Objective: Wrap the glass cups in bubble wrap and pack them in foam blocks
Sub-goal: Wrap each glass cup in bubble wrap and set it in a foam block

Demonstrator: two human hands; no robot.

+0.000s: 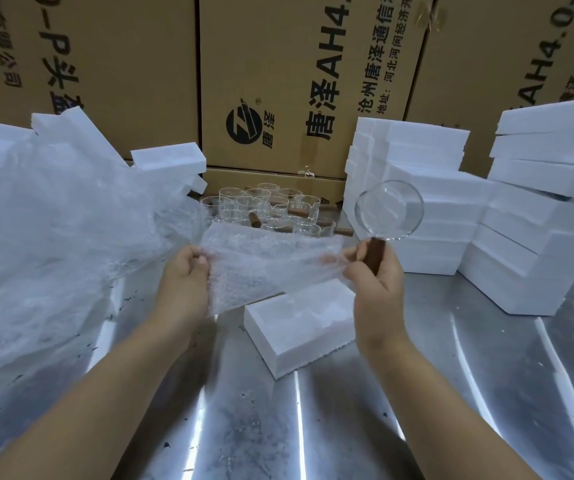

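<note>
L hand (185, 271) pinches left edge of bubble wrap sheet (268, 265); keep it taut. R hand (375, 282) grips glass cup (389, 209) by wood handle (373, 254) & pinches sheet's right edge. Cup held right of centre above sheet, mouth facing near, handle-to-bowl axis roughly upright, handle down. Prob. best: lay cup at sheet edge, roll snug.

Metal table, wall of cardboard boxes behind.

Table (347, 427): shiny sheet metal, streaked with bright reflections, with scattered dark specks (244, 396) near front centre and towards the left. Three tall brown boxes stand along the far edge: left box (116, 64), middle box (278, 57), right box (486, 46). Each has large black characters running sideways. The middle box carries a round black logo (244, 123) low on its face. A flatter brown box (271, 181) lies below the middle one.
</note>
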